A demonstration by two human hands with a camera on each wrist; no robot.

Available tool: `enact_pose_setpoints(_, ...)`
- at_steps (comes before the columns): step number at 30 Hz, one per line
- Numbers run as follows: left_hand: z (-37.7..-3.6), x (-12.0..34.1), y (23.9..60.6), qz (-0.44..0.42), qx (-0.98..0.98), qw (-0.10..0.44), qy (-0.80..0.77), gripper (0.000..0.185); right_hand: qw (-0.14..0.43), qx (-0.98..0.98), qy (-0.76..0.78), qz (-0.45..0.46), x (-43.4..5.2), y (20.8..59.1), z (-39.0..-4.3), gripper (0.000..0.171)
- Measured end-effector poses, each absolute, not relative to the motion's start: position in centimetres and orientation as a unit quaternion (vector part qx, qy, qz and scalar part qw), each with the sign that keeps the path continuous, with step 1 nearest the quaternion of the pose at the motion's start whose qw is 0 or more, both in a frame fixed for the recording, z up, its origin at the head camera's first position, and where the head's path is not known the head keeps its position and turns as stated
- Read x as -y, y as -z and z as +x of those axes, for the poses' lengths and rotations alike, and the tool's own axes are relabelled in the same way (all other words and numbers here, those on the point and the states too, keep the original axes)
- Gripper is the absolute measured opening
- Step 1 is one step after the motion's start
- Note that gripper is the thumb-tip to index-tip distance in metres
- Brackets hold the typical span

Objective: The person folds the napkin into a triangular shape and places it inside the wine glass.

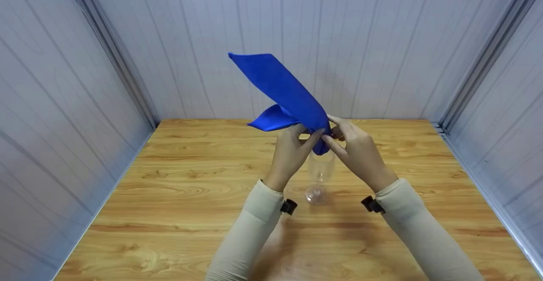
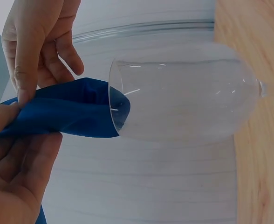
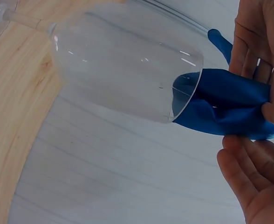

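Note:
A folded blue cloth napkin is pinched between both hands above a clear stemmed glass. Upright on the wooden table, the glass has the napkin's narrow lower end just inside its rim, as both wrist views show. My left hand holds the gathered part from the left, thumb pressed against the cloth. From the right, my right hand pinches the same part between thumb and fingers. Above the hands the napkin spreads into two pointed flaps leaning left, the longer one on top. In the left wrist view, a cloth fold hides some left fingertips.
The wooden tabletop carries the glass's round foot near its middle. Pale ribbed panels enclose the table at the back and both sides. Each sleeved wrist wears a small black camera mount.

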State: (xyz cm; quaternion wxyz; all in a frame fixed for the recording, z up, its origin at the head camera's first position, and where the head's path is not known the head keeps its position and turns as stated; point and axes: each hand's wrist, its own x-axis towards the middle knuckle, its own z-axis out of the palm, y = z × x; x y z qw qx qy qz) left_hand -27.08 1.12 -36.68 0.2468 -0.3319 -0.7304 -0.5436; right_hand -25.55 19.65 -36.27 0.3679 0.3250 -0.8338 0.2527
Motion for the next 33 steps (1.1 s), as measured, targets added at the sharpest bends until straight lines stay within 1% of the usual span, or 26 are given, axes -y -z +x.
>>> enact_pose_setpoints(4,-26.9,-1.4,36.7,-0.322,0.759,0.257,0.504,0.026,0.351,0.840,-0.259,0.322,-20.0,36.2,-25.5,0.045)
enact_pose_setpoints(9,-26.7,-1.5,36.3,-0.331,0.787,0.271,0.444,0.027,0.329,0.844,-0.275,0.322,-20.2,36.2,-25.4,0.043)
enact_pose_setpoints(14,-26.6,-1.5,36.3,-0.340,0.804,0.271,0.407,0.023,0.308,0.854,-0.278,0.312,-20.2,36.4,-25.3,0.031)
enact_pose_setpoints(16,-26.6,-1.4,36.6,-0.343,0.805,0.255,0.412,0.021,0.297,0.859,-0.285,0.305,-20.2,36.6,-25.3,0.025)
enact_pose_setpoints(20,-26.7,-1.2,37.4,-0.351,0.796,0.197,0.452,0.016,0.284,0.865,-0.294,0.293,-20.2,37.3,-25.5,0.020)
enact_pose_setpoints(22,-26.6,-1.0,37.8,-0.355,0.791,0.169,0.470,0.014,0.281,0.868,-0.292,0.288,-20.2,37.7,-25.6,0.019)
enact_pose_setpoints(25,-26.6,-0.9,38.2,-0.361,0.785,0.148,0.481,0.012,0.280,0.873,-0.289,0.277,-20.3,38.3,-25.6,0.021)
enact_pose_setpoints(28,-26.7,-0.8,38.4,-0.364,0.786,0.146,0.477,0.011,0.276,0.877,-0.289,0.267,-20.2,38.7,-25.5,0.025)
enact_pose_setpoints(31,-26.8,-0.8,38.8,-0.362,0.790,0.144,0.473,0.011,0.270,0.880,-0.291,0.261,-20.2,39.0,-25.6,0.034)
enact_pose_setpoints(33,-26.9,-0.7,39.0,-0.358,0.798,0.153,0.460,0.011,0.266,0.881,-0.291,0.260,-20.1,39.1,-25.6,0.039)
